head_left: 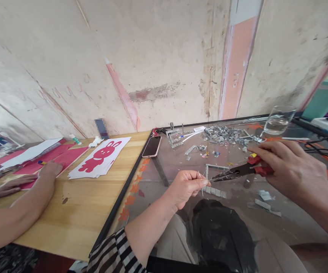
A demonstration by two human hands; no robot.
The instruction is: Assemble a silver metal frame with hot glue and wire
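Over the glass table [175,163], my left hand [188,185] pinches a thin pale wire [201,191] between thumb and fingertips. My right hand [289,167] is wrapped round the red and yellow handles of long-nose pliers [235,173]. The pliers' dark jaws point left, their tips close to my left fingertips; whether they touch the wire I cannot tell. Just behind and below the left fingers lies a flat grey frame of small joined pieces [215,191]. To its right are several loose pale grey strips [263,204].
A pile of small grey pieces [226,134] lies at the back, near a glass of water [279,121] and black cables [323,151]. A phone [152,146] rests at the left edge. On the wooden table [96,212], a co-worker's hands [49,170] work beside rabbit-printed sheets [100,157].
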